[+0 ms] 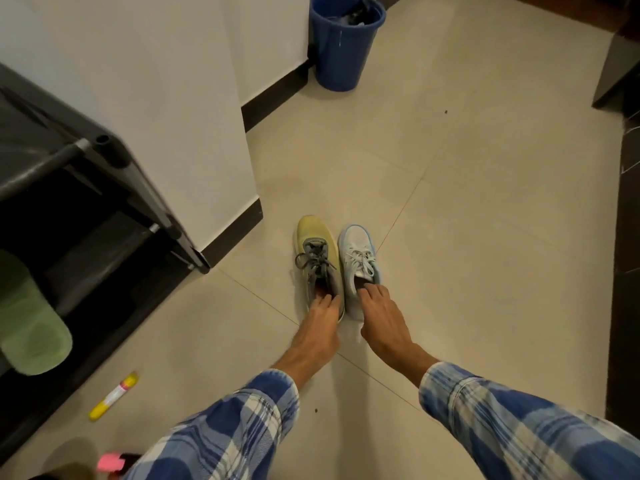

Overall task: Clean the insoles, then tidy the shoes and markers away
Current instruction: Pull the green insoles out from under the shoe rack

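Left hand (320, 317): fingers (328, 299) hooked inside yellow shoe (317, 237) collar. Right hand (379, 320): fingers (373, 291) inside white shoe (356, 244), thumb outside heel; both grip. 2 shoes touch, mid-floor (485, 202), off the wall corner. Advice: lift by heel rims, level, soles down, toward rack (104, 150). Marker (112, 396) lies near floor's left edge, beside rack.

Both arms stretched forward and down, forearms converging. Left sleeve (221, 434) and right sleeve (512, 410) plaid, ending at wrists. Left hand (322, 320) palm down, fingers (327, 301) bent, tips hooked inside opening of yellow shoe (317, 237). Right hand (379, 317) near it, palm down, fingers (375, 291) spread into opening of white shoe (356, 240), thumb outside heel, pinching collar. Hands apart.
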